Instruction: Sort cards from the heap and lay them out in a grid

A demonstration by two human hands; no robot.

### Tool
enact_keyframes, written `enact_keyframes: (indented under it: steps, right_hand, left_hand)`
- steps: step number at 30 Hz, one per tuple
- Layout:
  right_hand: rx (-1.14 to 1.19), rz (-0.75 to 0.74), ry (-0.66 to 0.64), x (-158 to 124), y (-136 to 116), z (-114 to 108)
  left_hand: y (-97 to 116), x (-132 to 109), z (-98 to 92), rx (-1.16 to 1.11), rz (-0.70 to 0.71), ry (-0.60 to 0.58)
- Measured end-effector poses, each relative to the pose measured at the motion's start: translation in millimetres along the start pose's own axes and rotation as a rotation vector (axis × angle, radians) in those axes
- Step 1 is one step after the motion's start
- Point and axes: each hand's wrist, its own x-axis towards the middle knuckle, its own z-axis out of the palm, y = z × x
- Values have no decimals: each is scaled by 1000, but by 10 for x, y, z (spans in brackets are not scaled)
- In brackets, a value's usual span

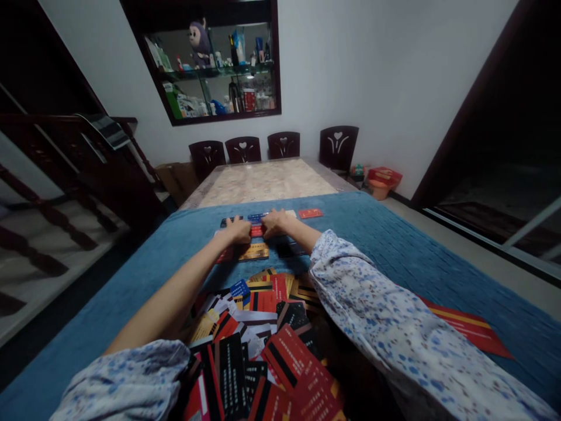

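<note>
Both my arms reach far forward over a blue cloth (377, 240). My left hand (237, 228) and my right hand (274, 222) rest side by side, fingers curled down on a row of cards, with a red card (256, 231) between them. A dark card (228, 221) and a blue card (255, 217) lie just beyond the fingertips, a gold card (255, 252) just behind the hands. One red card (310, 213) lies apart to the right. A large loose heap of red, black and gold cards (267, 339) sits close to me between my forearms.
The cloth covers the near part of a long marble-topped table (263, 178) with several dark chairs (337, 146) at its far end. A flat red packet (468, 327) lies on the cloth at right. A staircase (65, 187) stands left, a red basin (382, 180) on the floor.
</note>
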Motion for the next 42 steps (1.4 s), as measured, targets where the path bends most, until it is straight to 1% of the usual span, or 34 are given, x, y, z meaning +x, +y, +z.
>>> enact_keyframes:
  steps: [3, 8, 12, 16, 22, 28, 32, 37, 42]
  right_hand:
    - [-25, -6, 20, -15, 13, -1]
    - [-52, -29, 56, -117, 87, -64]
    - [-67, -50, 92, -271, 216, -117]
    - [-86, -60, 176, -494, 387, -92]
    - [-48, -24, 209, -1002, 566, 2]
    - [-24, -7, 247, -1462, 674, 170]
    - [-16, 3, 286, -1715, 713, 317]
    - [30, -2, 327, -2009, 663, 459]
    - [135, -95, 360, -2194, 550, 546]
  left_hand:
    - [23, -33, -17, 80, 6, 41]
    - [38, -117, -60, 112, 14, 72]
    - [35, -186, -112, 110, 12, 81]
    - [87, -295, -182, 87, 14, 133]
    - [323, -559, -257, 80, 57, 226]
    - [589, -760, -202, 46, 145, 298]
    - [741, -850, -136, 34, 187, 307]
    - [941, -1036, -119, -3, 254, 279]
    - [1162, -1253, -99, -82, 351, 247]
